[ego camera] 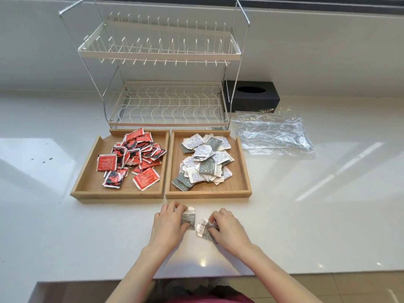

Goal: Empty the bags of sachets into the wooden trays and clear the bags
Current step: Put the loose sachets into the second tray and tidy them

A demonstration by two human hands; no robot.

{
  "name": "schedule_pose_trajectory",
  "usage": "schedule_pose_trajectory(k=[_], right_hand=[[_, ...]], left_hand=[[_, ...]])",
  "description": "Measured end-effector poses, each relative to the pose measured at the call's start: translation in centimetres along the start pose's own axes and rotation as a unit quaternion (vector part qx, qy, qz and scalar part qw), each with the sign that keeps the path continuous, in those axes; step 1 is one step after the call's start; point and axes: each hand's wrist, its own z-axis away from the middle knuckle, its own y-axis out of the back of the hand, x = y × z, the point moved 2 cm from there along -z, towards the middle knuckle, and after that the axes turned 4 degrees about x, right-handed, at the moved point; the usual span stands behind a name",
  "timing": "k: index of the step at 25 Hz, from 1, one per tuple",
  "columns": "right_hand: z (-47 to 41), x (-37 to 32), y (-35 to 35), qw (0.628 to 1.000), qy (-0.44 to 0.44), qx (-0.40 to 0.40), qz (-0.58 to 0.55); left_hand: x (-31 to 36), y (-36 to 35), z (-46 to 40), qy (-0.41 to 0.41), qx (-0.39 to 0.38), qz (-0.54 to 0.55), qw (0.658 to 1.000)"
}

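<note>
A: Head view, lower centre. Report hand status.

B: The left hand [169, 223] rests on the glossy white countertop [306, 226] with its fingers curled round a grey-and-white paper sachet [189, 217]; fingertips sit on the sachet's upper and lower edges. The right hand [227, 229] pinches a second, crumpled grey-and-white sachet [203, 229], just beside the first. Both sachets lie on the countertop, in front of the trays.

A: Tray contents?

B: Two shallow rectangular wooden trays sit side by side at frame centre, edges touching or nearly so. The left wooden tray [87, 182] holds a loose pile of red-and-black foil sachets [131, 158]. The right wooden tray [243, 171] holds a loose pile of grey-and-white sachets [205, 160] (same print as the two in the hands).

A: Bags?

B: Flattened, crinkled clear plastic bags [273, 134] lie on the countertop at centre right, just beside the right tray and apart from both hands. How many are stacked there cannot be told.

A: Other items?

B: A two-tier white wire dish rack [161, 53] stands directly behind the trays in the upper centre. A black rectangular tissue box [251, 96] with an oval top opening sits to the right of the rack, behind the bags.
</note>
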Motion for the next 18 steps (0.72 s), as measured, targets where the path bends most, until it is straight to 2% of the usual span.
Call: schedule_pose_trajectory(k=[3,7,11,16,18], right_hand=[[0.3,0.1,-0.3,0.999,-0.008,0.012,-0.038],[-0.3,0.2,1.1,0.988,-0.035,-0.007,-0.148],[-1.4,0.4,4.1,0.972,-0.047,0.025,-0.227],[-3.5,1.0,8.6,0.969,-0.056,0.115,-0.209],[-5.0,1.3,9.9,0.971,-0.067,0.129,-0.191]], left_hand=[[-0.1,-0.2,0.3,-0.009,0.019,0.025,0.999],[-0.2,0.0,0.3,-0.032,0.035,0.069,0.996],[0.4,2.3,-0.6,-0.044,0.107,0.145,0.983],[1.3,4.9,-4.2,-0.075,0.160,0.194,0.965],[2.1,5.5,-5.5,-0.092,0.176,0.194,0.961]])
